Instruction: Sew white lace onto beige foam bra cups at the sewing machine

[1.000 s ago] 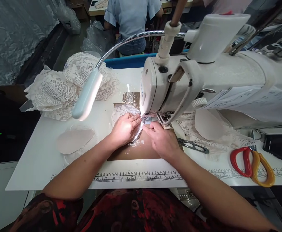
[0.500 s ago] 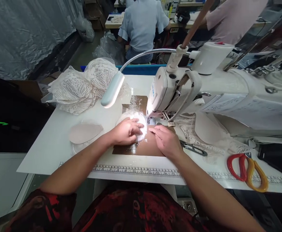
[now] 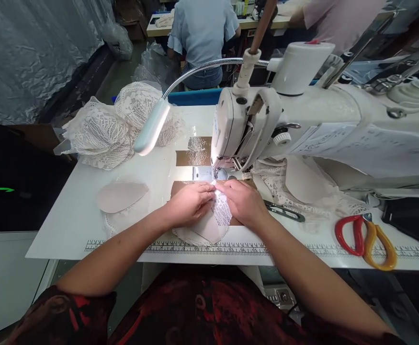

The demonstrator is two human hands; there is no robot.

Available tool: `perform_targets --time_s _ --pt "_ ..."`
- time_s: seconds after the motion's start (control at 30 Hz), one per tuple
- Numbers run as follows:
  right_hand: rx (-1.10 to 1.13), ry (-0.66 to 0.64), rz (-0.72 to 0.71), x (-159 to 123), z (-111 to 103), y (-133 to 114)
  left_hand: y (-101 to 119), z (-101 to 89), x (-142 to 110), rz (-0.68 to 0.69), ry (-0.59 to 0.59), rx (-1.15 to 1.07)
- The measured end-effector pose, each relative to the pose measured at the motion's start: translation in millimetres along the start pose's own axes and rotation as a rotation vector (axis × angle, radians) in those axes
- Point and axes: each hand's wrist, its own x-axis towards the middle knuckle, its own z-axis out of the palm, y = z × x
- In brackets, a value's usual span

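Note:
A white lace piece with a smooth beige padded cup [image 3: 207, 229] lies at the front of the sewing machine [image 3: 227, 127], its far tip by the presser foot [image 3: 215, 174]. On its left side my left hand [image 3: 191, 205] presses down with fingers bent and closed on the edge. My right hand [image 3: 243, 201] pinches the same piece near the tip from the right. The two hands almost meet at the fingertips. Part of the piece is hidden under my left fingers.
Another beige cup piece [image 3: 123, 197] rests at left, with bundled lace [image 3: 101, 132] behind it. A lamp [image 3: 152, 127] hangs over the table. Thread snips [image 3: 284, 211], scissors [image 3: 366, 239] and more lace [image 3: 302, 187] lie to the right. Co-workers sit beyond.
The lace piece has come from beside the needle toward me and turned, with its tip now at the presser foot. Both hands have closed in on it there.

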Motion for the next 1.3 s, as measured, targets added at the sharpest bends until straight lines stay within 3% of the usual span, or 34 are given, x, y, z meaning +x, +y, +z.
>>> perform_targets --time_s 0.1,0.37,0.73,0.9,1.07,1.3 --pt "-0.148 -0.087 0.01 0.8 0.4 0.6 0.9 -2.8 4.0 -0.062 -0.031 0.08" --pt "-0.216 -0.083 0.053 1.4 2.5 -1.4 -4.0 -5.4 9.8 -0.123 -0.102 0.211" --pt "-0.291 -0.116 0.13 9.6 1.4 -9.2 -33.8 -12.7 22.0 -0.004 -0.201 0.224" --pt "-0.139 -0.098 0.108 6.9 0.9 -5.5 -43.7 -15.9 18.5 0.068 -0.186 0.191" --pt "0.068 -0.007 0.124 -0.8 -1.1 2.7 -26.9 -22.0 1.4 0.035 -0.036 0.057" --pt "0.12 0.007 0.136 -4.2 -3.6 1.3 -4.8 -7.5 -0.4 -0.046 -0.008 0.133"
